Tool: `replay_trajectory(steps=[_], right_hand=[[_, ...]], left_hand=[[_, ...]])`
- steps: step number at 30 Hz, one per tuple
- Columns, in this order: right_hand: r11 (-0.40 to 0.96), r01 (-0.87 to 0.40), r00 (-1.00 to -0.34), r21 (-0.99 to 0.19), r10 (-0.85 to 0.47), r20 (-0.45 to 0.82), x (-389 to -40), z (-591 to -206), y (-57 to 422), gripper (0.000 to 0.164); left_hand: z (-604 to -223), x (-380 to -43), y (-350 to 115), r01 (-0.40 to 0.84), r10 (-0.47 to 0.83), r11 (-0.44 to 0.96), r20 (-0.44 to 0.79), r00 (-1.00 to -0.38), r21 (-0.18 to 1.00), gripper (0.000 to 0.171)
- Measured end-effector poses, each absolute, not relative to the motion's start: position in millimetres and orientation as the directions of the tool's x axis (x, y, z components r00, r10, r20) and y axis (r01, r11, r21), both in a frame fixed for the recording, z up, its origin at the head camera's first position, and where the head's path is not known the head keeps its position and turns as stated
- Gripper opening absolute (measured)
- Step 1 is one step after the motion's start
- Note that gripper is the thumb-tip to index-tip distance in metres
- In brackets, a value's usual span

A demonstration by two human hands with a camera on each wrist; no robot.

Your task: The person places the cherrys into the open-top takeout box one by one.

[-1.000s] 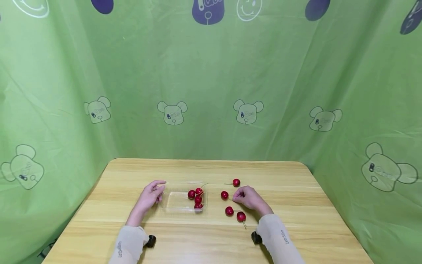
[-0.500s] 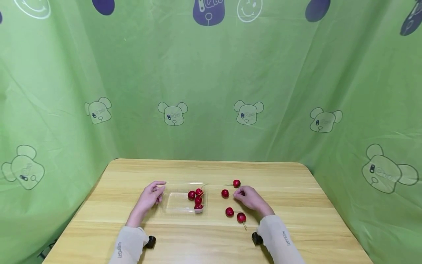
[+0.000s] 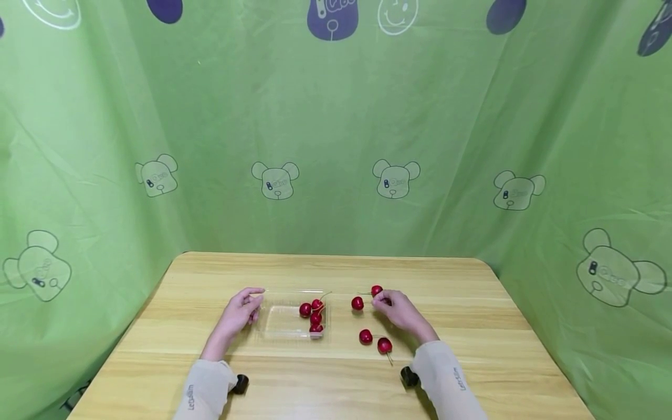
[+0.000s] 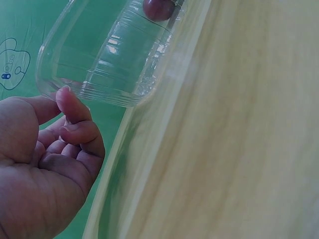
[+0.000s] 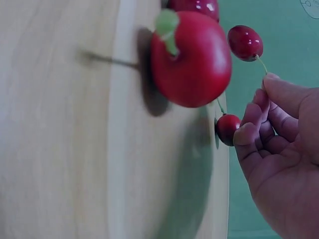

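Note:
At the left end of a clear plastic container, my left hand pinches the rim between thumb and finger; the left wrist view shows the thumb tip right at the rim. Several red cherries lie together at the container's right end. My right hand pinches the thin stem of a cherry between thumb and forefinger, and the fruit hangs off to the left of the fingertips. Behind that hand lies another cherry, partly covered by the fingers.
Two loose cherries, one at the left and one with its stem toward the front, lie on the wooden table nearer the person. A green patterned curtain surrounds the table's back and sides.
My right hand has risen slightly away from the person, bringing the stem-held cherry with it. My left hand and the container have stayed where they were.

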State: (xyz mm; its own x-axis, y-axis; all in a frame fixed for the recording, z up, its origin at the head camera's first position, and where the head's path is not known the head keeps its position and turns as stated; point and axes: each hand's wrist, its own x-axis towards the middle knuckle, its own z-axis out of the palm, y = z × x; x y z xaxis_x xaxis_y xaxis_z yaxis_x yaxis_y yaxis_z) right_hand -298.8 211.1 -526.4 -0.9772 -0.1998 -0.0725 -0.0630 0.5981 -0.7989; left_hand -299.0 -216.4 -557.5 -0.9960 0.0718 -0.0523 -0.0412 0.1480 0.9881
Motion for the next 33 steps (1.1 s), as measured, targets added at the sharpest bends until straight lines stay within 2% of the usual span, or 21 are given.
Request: replay_trajectory(steps=[6,18,33], right_hand=[[0.56,-0.061,-0.975,-0.826,-0.211,-0.071,-298.9,-521.9,211.2,0.022],[0.587,-0.136,-0.971,-0.798,-0.24,-0.011,-296.6,-510.1,204.9,0.024],[0.601,-0.149,-0.972,-0.785,-0.234,0.005,-295.9,-504.7,188.1,0.018]], left_hand=[[-556.0,-298.2,-216.5,-0.052,0.079,0.143,-0.063,-0.995,0.988,0.037],[-554.2,-297.1,-216.1,-0.052,0.083,0.144,-0.065,-0.994,0.988,0.037],[-557.3,-298.9,-217.2,-0.043,0.08,0.138,-0.055,-0.995,0.99,0.036]])
